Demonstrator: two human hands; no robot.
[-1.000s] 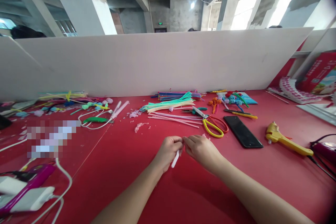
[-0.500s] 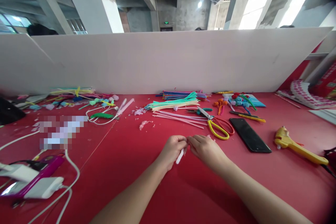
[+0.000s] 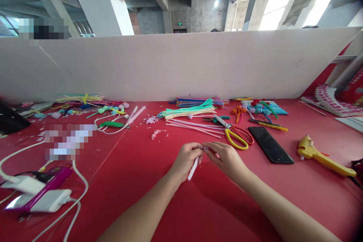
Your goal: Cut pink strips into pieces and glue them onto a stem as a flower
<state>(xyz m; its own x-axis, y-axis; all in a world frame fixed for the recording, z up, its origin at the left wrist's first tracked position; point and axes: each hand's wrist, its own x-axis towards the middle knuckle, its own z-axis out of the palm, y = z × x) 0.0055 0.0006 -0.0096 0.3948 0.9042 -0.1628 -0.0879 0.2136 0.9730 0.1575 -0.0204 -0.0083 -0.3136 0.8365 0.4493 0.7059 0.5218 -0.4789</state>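
Over the red table [image 3: 198,204], my left hand [image 3: 185,160] is closed around a thin white pipe-cleaner stick [image 3: 193,168] whose lower end pokes out below the fist. My right hand [image 3: 227,159] meets it fingertip to fingertip, pinching the stick's upper end. Both hands hover just in front of loose pink sticks [image 3: 195,126] and yellow-handled scissors [image 3: 234,136].
Bundles of coloured pipe cleaners [image 3: 193,107] lie by the white divider board [image 3: 176,64]. A black phone [image 3: 270,145], a yellow glue gun [image 3: 323,155], small pipe-cleaner flowers [image 3: 255,107], and a purple glue gun with white chargers and cables [image 3: 36,194] at the left.
Both hands stay joined on the white stick, with only a small shift; its free end now points lower. The head camera has turned slightly.
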